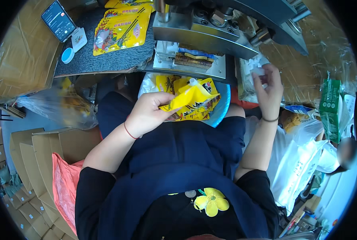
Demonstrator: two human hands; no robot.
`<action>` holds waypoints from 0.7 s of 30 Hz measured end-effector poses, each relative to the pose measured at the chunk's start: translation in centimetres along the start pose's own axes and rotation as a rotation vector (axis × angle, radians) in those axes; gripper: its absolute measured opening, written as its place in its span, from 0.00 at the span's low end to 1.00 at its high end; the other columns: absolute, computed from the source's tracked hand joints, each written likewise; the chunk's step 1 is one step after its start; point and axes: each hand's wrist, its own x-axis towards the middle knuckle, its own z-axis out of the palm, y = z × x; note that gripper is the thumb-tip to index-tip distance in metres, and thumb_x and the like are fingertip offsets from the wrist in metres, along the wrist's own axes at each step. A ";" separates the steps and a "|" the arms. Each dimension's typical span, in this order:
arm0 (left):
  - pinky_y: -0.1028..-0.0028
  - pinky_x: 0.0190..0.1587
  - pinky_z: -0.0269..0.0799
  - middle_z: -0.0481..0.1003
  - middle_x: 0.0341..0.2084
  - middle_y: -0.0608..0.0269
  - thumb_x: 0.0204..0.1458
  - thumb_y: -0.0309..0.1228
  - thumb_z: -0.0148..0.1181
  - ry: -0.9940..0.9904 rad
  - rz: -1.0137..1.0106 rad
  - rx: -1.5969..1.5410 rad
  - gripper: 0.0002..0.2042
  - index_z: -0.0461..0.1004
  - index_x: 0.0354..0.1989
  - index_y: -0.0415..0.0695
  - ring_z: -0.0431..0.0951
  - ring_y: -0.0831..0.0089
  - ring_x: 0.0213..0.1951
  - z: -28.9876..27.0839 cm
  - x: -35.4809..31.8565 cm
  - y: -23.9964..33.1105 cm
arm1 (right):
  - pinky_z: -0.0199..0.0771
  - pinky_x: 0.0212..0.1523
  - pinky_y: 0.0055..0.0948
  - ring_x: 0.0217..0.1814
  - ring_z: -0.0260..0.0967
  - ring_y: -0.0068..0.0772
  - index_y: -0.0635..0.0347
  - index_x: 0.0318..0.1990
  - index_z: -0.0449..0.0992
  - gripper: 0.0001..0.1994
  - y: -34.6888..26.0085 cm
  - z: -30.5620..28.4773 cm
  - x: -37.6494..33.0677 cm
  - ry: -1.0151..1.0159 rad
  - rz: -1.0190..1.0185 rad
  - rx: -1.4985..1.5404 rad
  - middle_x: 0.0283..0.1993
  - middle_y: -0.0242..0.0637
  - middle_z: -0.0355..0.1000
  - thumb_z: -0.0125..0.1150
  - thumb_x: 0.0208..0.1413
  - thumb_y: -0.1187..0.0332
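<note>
My left hand (pixel 151 111) is closed on the edge of a yellow printed pouch (pixel 191 97), held tilted above my lap. A short white spout (pixel 193 81) shows at the pouch's upper side. Below it, more yellow pouches (pixel 200 115) lie in a blue basin (pixel 226 105) between my knees. On the right, my right hand (pixel 271 89) is raised beside a container of small white pieces (pixel 247 82). Its thumb and fingers close around a small whitish piece (pixel 259 71), whose exact shape I cannot make out.
A metal press (pixel 204 34) with a lower plate (pixel 218 71) stands ahead. Left of it, yellow pouches (pixel 122 32) lie fanned on a grey mat (pixel 106 60), near a phone (pixel 58 20) and a round blue-rimmed lid (pixel 67 56). Cardboard boxes (pixel 22 52) flank the left; a green box (pixel 330 108) the right.
</note>
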 end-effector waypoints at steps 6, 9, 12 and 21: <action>0.78 0.44 0.76 0.82 0.37 0.64 0.60 0.29 0.65 -0.107 0.004 -0.029 0.09 0.81 0.43 0.36 0.80 0.81 0.39 2.0 0.1 -0.3 | 0.71 0.48 0.25 0.46 0.73 0.27 0.64 0.46 0.75 0.08 -6.5 3.5 -3.5 -0.393 -0.211 0.547 0.46 0.37 0.75 0.61 0.62 0.72; 0.77 0.44 0.77 0.82 0.37 0.60 0.60 0.31 0.65 -0.182 0.020 -0.201 0.12 0.80 0.46 0.34 0.81 0.79 0.37 2.5 0.1 -1.8 | 0.71 0.46 0.25 0.44 0.72 0.24 0.64 0.45 0.76 0.06 -6.4 3.7 -2.5 -0.362 -0.272 0.352 0.44 0.36 0.75 0.57 0.65 0.72; 0.77 0.44 0.74 0.82 0.35 0.62 0.61 0.36 0.65 -0.205 0.016 -0.197 0.14 0.80 0.45 0.35 0.79 0.80 0.37 3.0 0.0 -1.9 | 0.72 0.45 0.24 0.44 0.72 0.22 0.64 0.45 0.76 0.06 -6.0 2.7 -2.7 -0.312 -0.123 0.474 0.45 0.37 0.76 0.56 0.66 0.73; 0.75 0.52 0.74 0.81 0.47 0.62 0.63 0.35 0.62 -0.380 -0.096 -0.464 0.17 0.76 0.54 0.36 0.79 0.79 0.46 4.0 -0.1 -1.3 | 0.70 0.44 0.25 0.41 0.71 0.30 0.64 0.42 0.74 0.09 -6.7 2.5 -1.4 -0.540 -0.296 0.127 0.38 0.36 0.72 0.51 0.69 0.68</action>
